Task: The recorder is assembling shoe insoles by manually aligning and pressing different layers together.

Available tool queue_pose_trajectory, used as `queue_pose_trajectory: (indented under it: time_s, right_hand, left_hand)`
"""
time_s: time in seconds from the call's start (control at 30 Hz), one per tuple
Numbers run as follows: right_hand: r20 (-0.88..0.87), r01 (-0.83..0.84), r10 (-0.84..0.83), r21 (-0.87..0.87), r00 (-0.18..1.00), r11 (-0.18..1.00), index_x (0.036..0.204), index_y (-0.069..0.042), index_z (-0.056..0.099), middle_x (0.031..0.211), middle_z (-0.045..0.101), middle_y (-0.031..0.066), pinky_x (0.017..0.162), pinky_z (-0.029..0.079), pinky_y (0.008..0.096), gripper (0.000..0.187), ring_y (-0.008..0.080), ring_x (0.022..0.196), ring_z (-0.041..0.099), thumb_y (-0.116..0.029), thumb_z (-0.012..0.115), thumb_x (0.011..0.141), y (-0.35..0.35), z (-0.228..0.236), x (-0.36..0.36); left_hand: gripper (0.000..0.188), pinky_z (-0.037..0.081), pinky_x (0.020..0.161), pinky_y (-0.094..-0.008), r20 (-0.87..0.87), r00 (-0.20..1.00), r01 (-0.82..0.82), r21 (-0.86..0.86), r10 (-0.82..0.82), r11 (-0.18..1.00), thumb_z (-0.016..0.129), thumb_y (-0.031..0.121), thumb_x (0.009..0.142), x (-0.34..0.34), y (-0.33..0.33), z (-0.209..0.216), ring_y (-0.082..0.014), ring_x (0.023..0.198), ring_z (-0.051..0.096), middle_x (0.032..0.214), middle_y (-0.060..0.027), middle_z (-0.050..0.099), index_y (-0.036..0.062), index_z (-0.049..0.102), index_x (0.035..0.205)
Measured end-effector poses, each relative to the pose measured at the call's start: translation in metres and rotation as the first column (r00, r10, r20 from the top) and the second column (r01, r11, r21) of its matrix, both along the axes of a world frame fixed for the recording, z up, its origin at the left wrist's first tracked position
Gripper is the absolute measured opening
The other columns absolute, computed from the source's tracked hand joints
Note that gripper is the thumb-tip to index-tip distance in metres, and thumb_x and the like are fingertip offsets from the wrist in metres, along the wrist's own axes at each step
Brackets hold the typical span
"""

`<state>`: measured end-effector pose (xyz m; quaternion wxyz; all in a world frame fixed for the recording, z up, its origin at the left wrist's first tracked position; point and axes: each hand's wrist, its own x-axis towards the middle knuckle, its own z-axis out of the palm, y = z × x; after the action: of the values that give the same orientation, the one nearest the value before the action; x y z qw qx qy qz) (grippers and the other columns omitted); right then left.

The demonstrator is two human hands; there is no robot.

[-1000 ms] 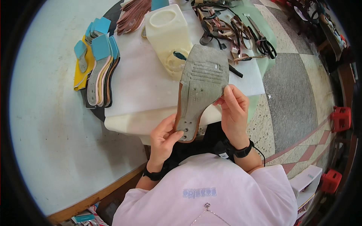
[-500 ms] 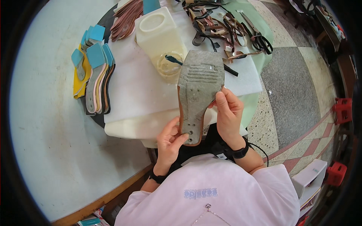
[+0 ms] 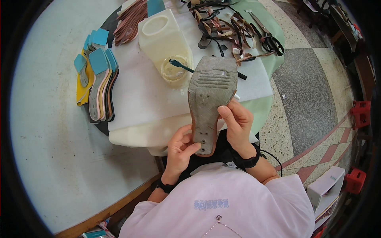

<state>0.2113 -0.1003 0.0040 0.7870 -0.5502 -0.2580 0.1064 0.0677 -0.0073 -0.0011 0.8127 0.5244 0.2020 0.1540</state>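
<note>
A grey shoe insole [image 3: 210,93] with brown edges, a square toe, ridges across its front and small holes toward the heel is held up before me. My left hand [image 3: 180,148] pinches it at the heel end. My right hand [image 3: 237,121] grips its right edge at the waist, thumb on top. Just beyond it stands a plastic container [image 3: 162,35] with an opening cut low, whitish paste inside. From that opening a dark-handled brush [image 3: 180,64] leans out toward the insole, its far end hidden behind it.
Insoles with blue toe pieces [image 3: 99,61] stand stacked at the left beside a yellow piece [image 3: 81,89]. Brownish-pink strips [image 3: 131,23] lie at the back. Tangled dark strips [image 3: 222,25] and black-handled scissors [image 3: 272,41] are at the back right. Red stools [image 3: 356,180] stand on the floor.
The insole has shifted slightly toward me, and both hands have moved a little with it. My right thumb now lies farther in over its edge.
</note>
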Motion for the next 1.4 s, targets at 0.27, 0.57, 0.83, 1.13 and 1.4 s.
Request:
queue_pose_trajectory:
  time_s: [0.27,0.57,0.83,1.13,1.4]
  right_hand:
    - [-0.039,-0.04,0.041,0.024,0.998,0.999,0.077,0.005,0.058,0.069,0.052,0.0017,0.057,0.035,0.0221,0.014,0.0079,0.064,0.044,-0.007,0.059,0.086,-0.006,0.0,0.001]
    - [-0.333,-0.035,0.117,0.242,0.936,0.97,0.079,0.003,0.062,0.076,0.059,0.0001,0.065,0.041,0.0225,0.026,0.0069,0.069,0.05,-0.018,0.053,0.092,-0.007,0.009,0.012]
    - [-0.344,-0.051,0.115,0.188,0.932,0.981,0.073,-0.001,0.06,0.067,0.053,-0.0018,0.059,0.038,0.0216,0.029,0.0069,0.06,0.045,-0.02,0.051,0.093,-0.004,0.014,0.015]
    - [-0.332,-0.013,0.066,0.16,0.941,0.987,0.081,-0.001,0.057,0.071,0.049,-0.0032,0.058,0.036,0.0208,0.026,0.0052,0.063,0.041,-0.021,0.049,0.095,-0.006,0.0,0.001]
    - [-0.24,-0.158,0.177,0.096,0.954,0.983,0.074,-0.002,0.055,0.069,0.048,-0.0034,0.057,0.034,0.02,0.026,0.0053,0.062,0.042,-0.019,0.052,0.093,0.001,0.005,-0.004]
  left_hand:
    - [0.052,0.046,0.084,-0.0268,0.006,0.998,0.058,-0.008,-0.058,0.998,0.052,-0.011,0.08,-0.001,0.003,0.0,-0.0164,0.097,0.059,0.107,-0.0136,0.061,0.0013,0.039,0.129]
    - [0.051,0.047,0.081,-0.0263,0.006,0.997,0.074,0.032,-0.074,0.997,0.053,-0.012,0.08,-0.005,0.005,-0.009,-0.0157,0.094,0.059,0.104,-0.0127,0.062,0.0008,0.041,0.127]
    - [0.047,0.047,0.079,-0.0254,-0.028,0.998,0.061,0.126,-0.058,0.99,0.054,-0.011,0.08,-0.003,0.004,-0.007,-0.0142,0.092,0.059,0.101,-0.0115,0.062,0.0009,0.044,0.124]
    - [0.047,0.045,0.082,-0.0247,-0.052,0.996,0.08,0.095,-0.076,0.992,0.054,-0.009,0.081,-0.004,0.002,0.0,-0.0124,0.092,0.058,0.101,-0.0092,0.062,0.0017,0.043,0.125]
    - [0.031,0.043,0.084,-0.0237,0.012,0.999,-0.035,0.035,0.034,0.999,0.054,0.008,0.09,0.007,0.014,0.008,-0.0093,0.095,0.054,0.1,-0.0027,0.059,-0.0024,0.048,0.119]
